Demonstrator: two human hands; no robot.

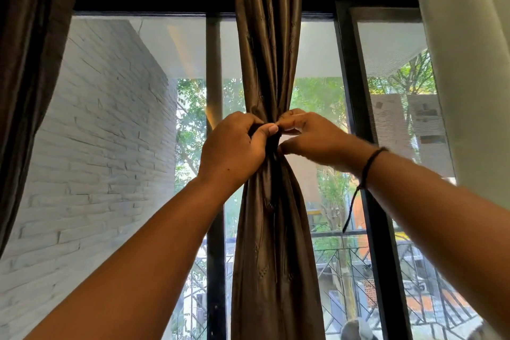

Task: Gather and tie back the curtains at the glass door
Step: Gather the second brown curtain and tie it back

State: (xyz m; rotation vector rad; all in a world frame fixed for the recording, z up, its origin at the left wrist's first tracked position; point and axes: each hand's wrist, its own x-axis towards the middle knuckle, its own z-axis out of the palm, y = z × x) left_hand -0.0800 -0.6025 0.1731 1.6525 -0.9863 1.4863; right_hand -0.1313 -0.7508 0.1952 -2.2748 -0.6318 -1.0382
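A shiny brown curtain [266, 36] hangs in the middle of the glass door [317, 63], gathered into a narrow bunch at hand height. A dark tie band [274, 137] wraps the bunch at its waist. My left hand [234, 146] grips the band and the curtain from the left, thumb pressed on top. From the right, my right hand [306, 135] pinches the band's end with its fingertips. Most of the band is hidden by my fingers. A black thread bracelet [368, 167] circles my right wrist.
A second brown curtain [30, 63] hangs at the far left edge. A white wall [469, 63] stands at the right. Black door frames [356, 119] run vertically behind the curtain. Outside are a white brick wall [96, 132], trees and a balcony railing [345, 262].
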